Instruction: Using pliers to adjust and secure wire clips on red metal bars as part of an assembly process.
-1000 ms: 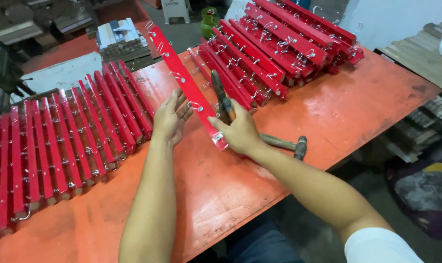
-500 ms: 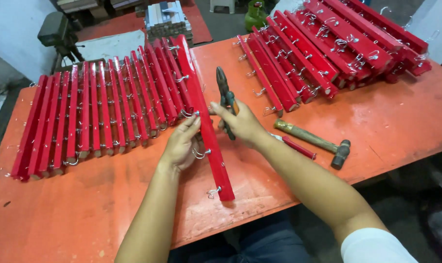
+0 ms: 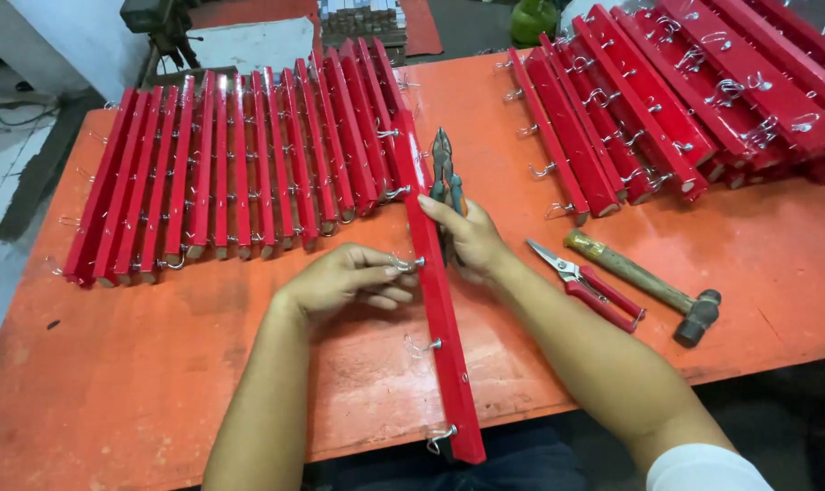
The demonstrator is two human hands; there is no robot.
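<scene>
A long red wooden bar [image 3: 437, 300] lies on the orange surface [image 3: 158, 364], running from beside the left row of bars down to the near edge, its lower end reaching just over that edge. Small metal hooks [image 3: 421, 345] stick out of its left side. The left hand [image 3: 349, 284] rests against that side, fingertips pinched on one hook [image 3: 407, 265] near the bar's middle. The right hand [image 3: 471, 238] presses on the bar's right side and grips a pair of pliers [image 3: 443, 168], whose jaws point away from the person.

Left of the bar, a row of similar red bars [image 3: 230, 173] lies side by side. Another stack of red bars with hooks [image 3: 667, 100] sits at the far right. Just right of the right forearm lie red-handled snips [image 3: 585, 284] and, beside them, a hammer with a wooden handle [image 3: 644, 284].
</scene>
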